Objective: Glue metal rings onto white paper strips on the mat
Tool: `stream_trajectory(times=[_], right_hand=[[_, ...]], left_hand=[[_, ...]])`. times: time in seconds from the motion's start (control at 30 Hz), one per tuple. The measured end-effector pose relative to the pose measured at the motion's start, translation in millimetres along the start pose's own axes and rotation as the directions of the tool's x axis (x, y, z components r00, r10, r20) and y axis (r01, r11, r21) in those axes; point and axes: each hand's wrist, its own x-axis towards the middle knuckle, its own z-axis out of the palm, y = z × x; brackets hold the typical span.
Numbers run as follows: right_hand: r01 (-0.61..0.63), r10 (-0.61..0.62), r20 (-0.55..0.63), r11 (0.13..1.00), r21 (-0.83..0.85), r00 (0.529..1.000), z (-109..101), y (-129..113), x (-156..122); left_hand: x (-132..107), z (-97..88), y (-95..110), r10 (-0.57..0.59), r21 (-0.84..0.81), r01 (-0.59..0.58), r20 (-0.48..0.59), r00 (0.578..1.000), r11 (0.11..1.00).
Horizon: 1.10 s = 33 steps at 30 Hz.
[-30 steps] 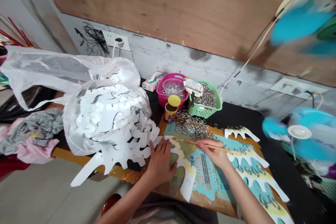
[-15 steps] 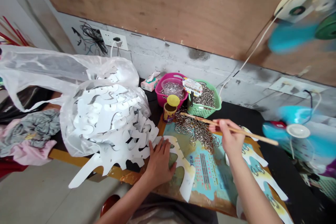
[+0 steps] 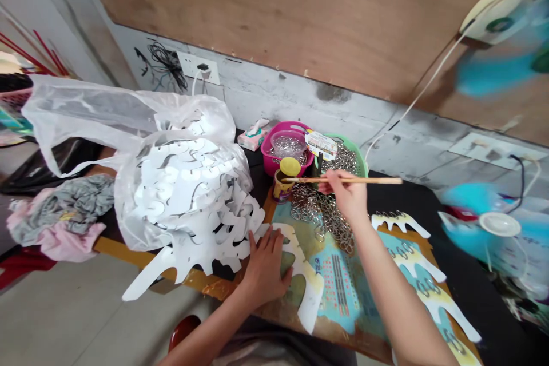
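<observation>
My left hand (image 3: 268, 269) lies flat with fingers spread on a white cut-out piece (image 3: 311, 291), pressing it against the table. The piece has curved, branching arms and a yellowish smear along its edge. In my right hand (image 3: 345, 197) is a thin wooden stick (image 3: 377, 180), pinched near its middle and held almost level. The stick's darkened tip is at the mouth of a small open can (image 3: 282, 190) with a yellow lid (image 3: 290, 167) tilted up. Below my right hand lies a heap of metal rings (image 3: 332, 214).
A plastic bag (image 3: 128, 223) bulges with stacked white cut-outs (image 3: 184, 183) at left. Behind the can stand a pink basket (image 3: 271, 167) and a green basket (image 3: 363, 168) of metal pieces. White cut-outs with rings (image 3: 429, 291) line the right side, near a blurred blue fan (image 3: 465, 200).
My right hand has moved left and up, bringing the stick's tip from beside the can to its mouth. My left hand stays on the piece. The view has shifted slightly.
</observation>
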Motion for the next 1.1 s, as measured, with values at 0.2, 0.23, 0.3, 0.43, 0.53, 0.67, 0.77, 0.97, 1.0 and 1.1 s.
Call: stream_trajectory(times=[0.2,0.23,0.3,0.43,0.53,0.67,0.77,0.97,1.0,1.1], right_hand=[[-0.112,0.111,0.014,0.988,0.108,0.994,-53.4,5.9,-24.9],[-0.148,0.143,0.048,0.984,0.098,0.988,-60.1,11.3,-31.1],[-0.212,0.205,0.111,0.975,0.061,0.972,-66.9,23.4,-45.2],[-0.253,0.251,0.153,0.967,-0.002,0.956,-57.5,43.6,-73.8],[-0.268,0.269,0.176,0.963,-0.030,0.947,-48.8,50.2,-88.7],[-0.228,0.235,0.128,0.971,-0.065,0.963,-49.0,51.1,-97.8],[-0.193,0.212,0.192,0.975,-0.112,0.958,-49.5,50.6,-100.9],[-0.082,0.136,0.185,0.959,-0.272,0.973,-54.5,42.5,-104.6],[-0.061,0.128,0.211,0.953,-0.297,0.969,-56.6,40.3,-105.2],[-0.052,0.143,0.263,0.944,-0.325,0.954,-62.4,34.9,-108.2]], left_hand=[[0.5,0.7,-0.8,-0.001,0.001,0.001,0.002,1.000,1.000],[0.6,0.4,-0.7,-0.001,0.002,0.001,0.005,1.000,1.000],[0.8,-0.2,-0.4,-0.001,0.005,0.001,0.008,1.000,1.000],[1.1,-0.8,-0.3,0.002,0.011,-0.002,0.016,1.000,1.000],[0.9,-0.8,-0.4,0.002,0.012,-0.002,0.018,1.000,1.000],[0.4,-1.2,-0.2,0.007,0.007,-0.007,0.011,1.000,1.000],[0.7,-2.2,0.3,0.004,0.004,-0.004,0.014,1.000,1.000],[2.3,-4.5,0.8,0.007,0.001,-0.007,0.028,1.000,1.000],[2.2,-4.4,0.9,0.007,0.002,-0.007,0.027,1.000,1.000],[1.5,-3.2,1.4,0.008,0.005,-0.008,0.019,1.000,1.000]])
